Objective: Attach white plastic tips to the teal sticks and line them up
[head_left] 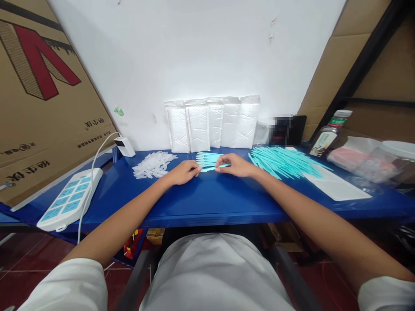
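My right hand pinches a thin turquoise stick that lies crosswise toward my left. Its other end is between the closed fingertips of my left hand. Just behind both hands, a row of similar turquoise sticks with paler left tips lies side by side on the blue table. To the left is a heap of small translucent white sleeve-like pieces. A large loose pile of turquoise sticks spreads out on the right. What the sticks are for is too small to make out.
Several white padded packets lean on the wall behind. A white power strip with a cable lies at left, near a small white device. At right stand a bottle, a clear jar and a white sheet.
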Motion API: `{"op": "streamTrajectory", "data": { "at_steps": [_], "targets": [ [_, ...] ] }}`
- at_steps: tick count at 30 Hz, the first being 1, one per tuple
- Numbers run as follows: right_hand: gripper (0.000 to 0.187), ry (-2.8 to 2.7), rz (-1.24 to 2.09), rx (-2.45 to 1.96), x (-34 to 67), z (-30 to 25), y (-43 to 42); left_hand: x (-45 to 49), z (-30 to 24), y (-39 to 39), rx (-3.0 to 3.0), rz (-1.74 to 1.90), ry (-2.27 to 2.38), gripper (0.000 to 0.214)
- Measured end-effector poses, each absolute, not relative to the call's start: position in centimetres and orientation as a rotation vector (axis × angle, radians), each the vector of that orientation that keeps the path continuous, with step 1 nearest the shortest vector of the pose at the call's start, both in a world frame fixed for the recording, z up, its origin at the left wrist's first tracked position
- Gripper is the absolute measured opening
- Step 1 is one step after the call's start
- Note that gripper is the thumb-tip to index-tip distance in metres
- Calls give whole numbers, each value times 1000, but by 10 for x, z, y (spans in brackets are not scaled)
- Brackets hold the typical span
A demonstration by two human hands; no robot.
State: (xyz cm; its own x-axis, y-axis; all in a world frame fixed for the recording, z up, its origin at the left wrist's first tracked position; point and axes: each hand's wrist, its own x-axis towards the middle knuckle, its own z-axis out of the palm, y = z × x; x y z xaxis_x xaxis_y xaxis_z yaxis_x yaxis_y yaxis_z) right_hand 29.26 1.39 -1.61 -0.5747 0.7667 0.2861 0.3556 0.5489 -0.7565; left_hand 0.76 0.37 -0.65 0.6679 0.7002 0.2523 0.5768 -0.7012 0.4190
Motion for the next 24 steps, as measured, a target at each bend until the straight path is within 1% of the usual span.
{"op": "streamTrajectory", "data": {
  "at_steps": [3, 8, 12, 18, 22, 24],
  "targets": [
    [27, -2223, 827, -928, 293, -19, 16, 4, -9, 8, 2648, 544, 1065, 49],
    [18, -2278, 725, -976, 297, -18, 16, -1, -16, 14, 2706, 543, 1194, 40],
    [16, -2300, 685, -994, 299, -13, 12, -1, -17, 14, 2727, 563, 1190, 37],
    [14, -2303, 649, -983, 298, -15, 12, 0, -10, 9, 2689, 644, 1179, 22],
    [18, -2265, 624, -988, 299, -18, 14, 0, -7, 9, 2682, 677, 1136, 24],
    [16, -2276, 604, -994, 298, -18, 13, 0, -7, 8, 2675, 676, 1106, 26]
  ]
}}
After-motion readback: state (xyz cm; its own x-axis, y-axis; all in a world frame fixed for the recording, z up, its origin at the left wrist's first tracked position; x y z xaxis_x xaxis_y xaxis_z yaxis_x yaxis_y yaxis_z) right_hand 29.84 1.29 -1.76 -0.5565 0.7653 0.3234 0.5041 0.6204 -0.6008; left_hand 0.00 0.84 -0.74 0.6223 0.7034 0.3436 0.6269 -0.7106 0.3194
